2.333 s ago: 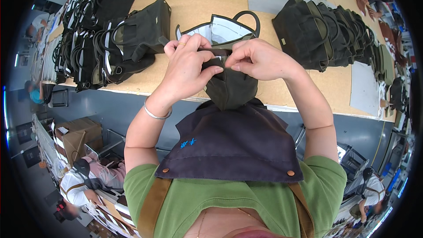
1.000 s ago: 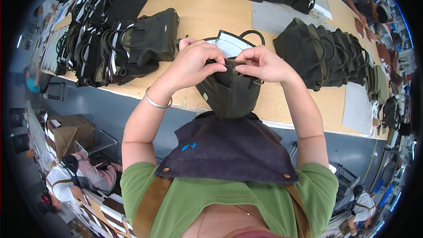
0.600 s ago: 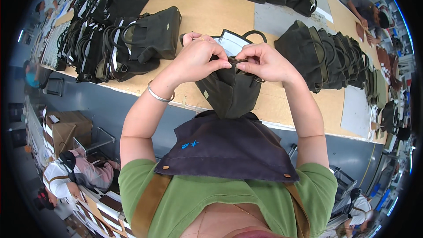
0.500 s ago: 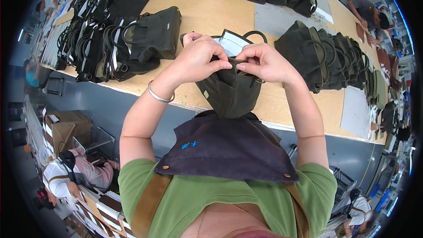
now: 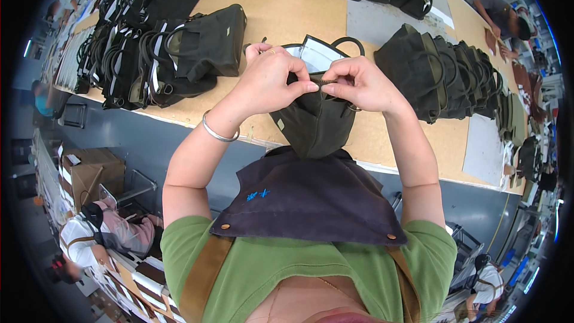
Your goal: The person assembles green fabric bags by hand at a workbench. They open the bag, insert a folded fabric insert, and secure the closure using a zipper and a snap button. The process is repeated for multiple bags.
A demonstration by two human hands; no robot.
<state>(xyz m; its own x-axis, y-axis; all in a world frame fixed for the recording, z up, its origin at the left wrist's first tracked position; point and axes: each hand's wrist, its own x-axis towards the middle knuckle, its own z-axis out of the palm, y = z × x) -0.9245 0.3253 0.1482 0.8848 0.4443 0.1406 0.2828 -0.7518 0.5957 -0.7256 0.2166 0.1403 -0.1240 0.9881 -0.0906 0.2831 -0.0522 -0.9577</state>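
Both forearms raised, left hand (image 5: pixel 272 81) and right hand (image 5: pixel 359 84) close together — fingertips pinched

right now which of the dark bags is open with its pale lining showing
The dark bag pinched at its top edge by the left hand and right hand. Its mouth gapes, showing pale lining; the bag rows beside it stand unopened.

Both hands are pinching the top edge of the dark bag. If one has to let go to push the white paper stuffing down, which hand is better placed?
Left, probably. The left hand lies right beside the white paper in the dark bag; the right hand pinches the rim lower down and could hold it.
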